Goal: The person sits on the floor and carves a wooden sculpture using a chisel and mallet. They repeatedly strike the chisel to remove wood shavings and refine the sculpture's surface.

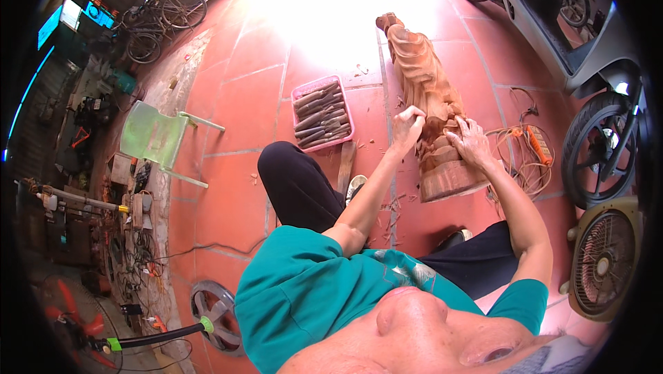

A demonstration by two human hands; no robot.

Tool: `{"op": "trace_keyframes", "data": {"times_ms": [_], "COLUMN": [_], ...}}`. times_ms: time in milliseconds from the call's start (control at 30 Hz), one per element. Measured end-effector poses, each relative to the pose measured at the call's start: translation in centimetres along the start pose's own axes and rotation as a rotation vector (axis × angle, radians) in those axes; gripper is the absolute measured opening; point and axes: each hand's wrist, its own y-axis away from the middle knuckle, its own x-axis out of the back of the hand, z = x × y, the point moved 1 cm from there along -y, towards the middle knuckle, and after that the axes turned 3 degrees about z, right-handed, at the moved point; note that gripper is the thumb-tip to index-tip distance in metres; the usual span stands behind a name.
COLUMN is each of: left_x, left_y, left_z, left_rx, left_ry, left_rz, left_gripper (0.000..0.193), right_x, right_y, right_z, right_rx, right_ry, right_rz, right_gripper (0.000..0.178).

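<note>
A carved wooden statue (423,73) with draped folds lies on the tiled floor in front of me, its round base (449,179) nearest to me. My left hand (409,125) is closed at the statue's left side, by the lower folds; what it grips, if anything, is too small to make out. On the right side of the lower carving, my right hand (471,142) rests against the wood with its fingers stretched out. Left of the statue stands a pink plastic basket (353,116) filled with several wooden-handled carving tools (321,113).
Wood chips (392,212) litter the tiles between my legs. An orange power strip (539,145) with tangled cord lies right of the statue. Farther right are a motorbike (599,142) and a box fan (604,260). A green plastic chair (153,133) is at the left.
</note>
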Motion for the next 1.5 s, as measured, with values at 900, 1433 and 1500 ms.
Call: {"op": "trace_keyframes", "data": {"times_ms": [900, 1433, 1500], "left_x": [1.2, 0.6, 0.4], "left_y": [0.7, 1.5, 2.0], "left_z": [0.9, 1.4, 0.7], "left_rx": [0.136, -0.055, 0.0], "left_ry": [0.274, 0.039, 0.153], "left_rz": [-0.031, 0.004, 0.021], "left_gripper": [0.009, 0.008, 0.009], "right_x": [-0.3, -0.1, -0.2], "right_y": [-0.2, -0.4, -0.5], "right_z": [1.0, 1.3, 1.3], "right_rx": [0.015, 0.041, 0.028], "right_ry": [0.033, 0.007, 0.004], "right_rz": [-0.012, -0.017, -0.042], "right_gripper": [0.072, 0.07, 0.07]}}
